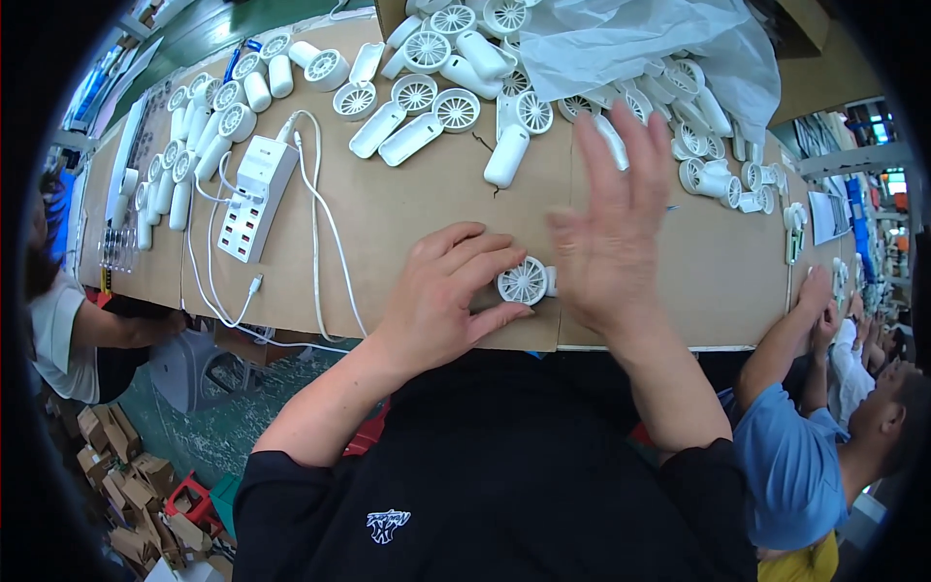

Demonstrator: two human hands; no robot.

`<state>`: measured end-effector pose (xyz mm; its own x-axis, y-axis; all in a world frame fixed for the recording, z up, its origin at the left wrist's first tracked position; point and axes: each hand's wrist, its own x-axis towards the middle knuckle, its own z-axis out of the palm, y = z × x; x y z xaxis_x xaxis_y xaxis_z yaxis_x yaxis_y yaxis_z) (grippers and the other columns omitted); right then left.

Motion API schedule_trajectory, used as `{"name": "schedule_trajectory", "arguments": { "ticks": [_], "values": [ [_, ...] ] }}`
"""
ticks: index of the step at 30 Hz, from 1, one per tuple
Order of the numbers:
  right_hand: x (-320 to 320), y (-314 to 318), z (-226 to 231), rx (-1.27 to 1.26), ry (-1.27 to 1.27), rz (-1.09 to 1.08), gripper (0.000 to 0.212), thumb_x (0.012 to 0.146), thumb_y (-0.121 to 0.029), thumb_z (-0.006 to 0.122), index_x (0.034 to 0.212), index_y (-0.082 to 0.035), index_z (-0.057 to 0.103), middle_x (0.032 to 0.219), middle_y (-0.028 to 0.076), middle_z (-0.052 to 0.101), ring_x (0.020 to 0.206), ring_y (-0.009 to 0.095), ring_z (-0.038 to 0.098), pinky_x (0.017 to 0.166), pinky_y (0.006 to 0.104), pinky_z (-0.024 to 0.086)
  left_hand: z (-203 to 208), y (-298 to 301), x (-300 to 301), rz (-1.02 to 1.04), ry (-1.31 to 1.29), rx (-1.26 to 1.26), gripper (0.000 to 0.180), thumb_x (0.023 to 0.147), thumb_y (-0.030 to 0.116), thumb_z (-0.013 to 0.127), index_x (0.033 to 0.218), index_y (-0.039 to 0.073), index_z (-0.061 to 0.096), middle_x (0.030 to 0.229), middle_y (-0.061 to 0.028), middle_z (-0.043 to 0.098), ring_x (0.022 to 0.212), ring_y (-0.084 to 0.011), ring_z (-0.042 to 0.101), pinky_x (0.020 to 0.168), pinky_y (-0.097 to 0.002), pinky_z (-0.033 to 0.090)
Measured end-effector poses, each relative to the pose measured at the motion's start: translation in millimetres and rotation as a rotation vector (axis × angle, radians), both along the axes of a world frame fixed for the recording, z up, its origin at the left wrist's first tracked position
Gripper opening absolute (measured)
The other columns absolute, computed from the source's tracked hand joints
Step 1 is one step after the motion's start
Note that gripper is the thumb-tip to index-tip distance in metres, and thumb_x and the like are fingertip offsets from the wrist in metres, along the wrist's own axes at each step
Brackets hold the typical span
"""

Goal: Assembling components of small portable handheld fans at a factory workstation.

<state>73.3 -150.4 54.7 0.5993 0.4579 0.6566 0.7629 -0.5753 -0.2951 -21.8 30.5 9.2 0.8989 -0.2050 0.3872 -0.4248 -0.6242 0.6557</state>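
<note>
A small white handheld fan (523, 281) lies near the table's front edge, its round spoked grille facing up. My left hand (449, 281) grips the grille's rim between thumb and fingers. Above the fan's right side is my right hand (613, 213), fingers stretched out and somewhat blurred, holding nothing that I can see. It hides most of the fan's handle; only a short white stub shows beside the grille. Beyond my hands, another white fan part (506, 155) lies on the cardboard-covered table (407, 209), with thin dark wires sticking out near it.
A white multi-port charger (257, 199) with trailing white cables stands at the left. Several fans (182, 160) line the far left. A heap of fan shells (485, 58) lies at the back, partly under a plastic sheet (650, 44). Co-workers sit on both sides, one in a blue shirt (790, 446).
</note>
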Motion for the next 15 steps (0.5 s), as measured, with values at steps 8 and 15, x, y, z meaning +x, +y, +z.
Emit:
{"name": "schedule_trajectory", "arguments": {
  "ticks": [8,15],
  "values": [
    [-7,-10,-27,-0.105,0.104,0.042,0.059,0.089,-0.024,0.071,0.144,-0.009,0.058,0.15,0.014,0.05,0.139,0.035,0.048,0.115,0.0472,0.038,1,-4,-4,0.021,0.044,0.01,0.051,0.081,0.026,0.086,0.127,0.009,0.068,0.128,-0.0065,0.07,0.123,-0.0302,0.062,0.106,-0.0428,0.046],
    [-58,-95,-30,-0.19,0.44,0.058,0.042,0.09,-0.019,0.075,0.129,-0.007,0.068,0.125,0.009,0.064,0.111,0.028,0.059,0.099,0.0385,0.047,-3,-10,-10,-0.122,0.007,-0.122,0.051,0.081,0.02,0.086,0.127,0.009,0.067,0.124,-0.0068,0.071,0.117,-0.0286,0.063,0.106,-0.0415,0.046]
  ]
}}
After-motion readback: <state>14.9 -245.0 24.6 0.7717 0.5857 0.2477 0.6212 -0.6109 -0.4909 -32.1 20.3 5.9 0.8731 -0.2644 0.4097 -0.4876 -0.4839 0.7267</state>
